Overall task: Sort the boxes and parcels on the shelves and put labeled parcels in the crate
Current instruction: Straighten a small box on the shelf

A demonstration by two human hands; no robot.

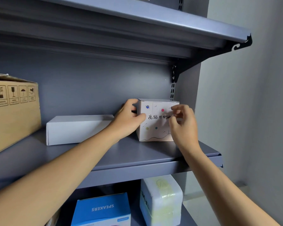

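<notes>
My left hand (129,118) and right hand (183,126) gripped the printed box (155,123) centre-frame; nudged right, it could've slipped off the shelf (137,154) end.

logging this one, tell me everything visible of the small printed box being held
The small printed box is a closed, pale cardboard cube standing upright near the right end of the grey shelf. Its front shows black Chinese characters, coloured dots, a planet and a wavy line. The left hand grips its left side; the right hand pinches its right edge.

flat white box (78,129) crowding left, front shelf (137,154) bare
</notes>
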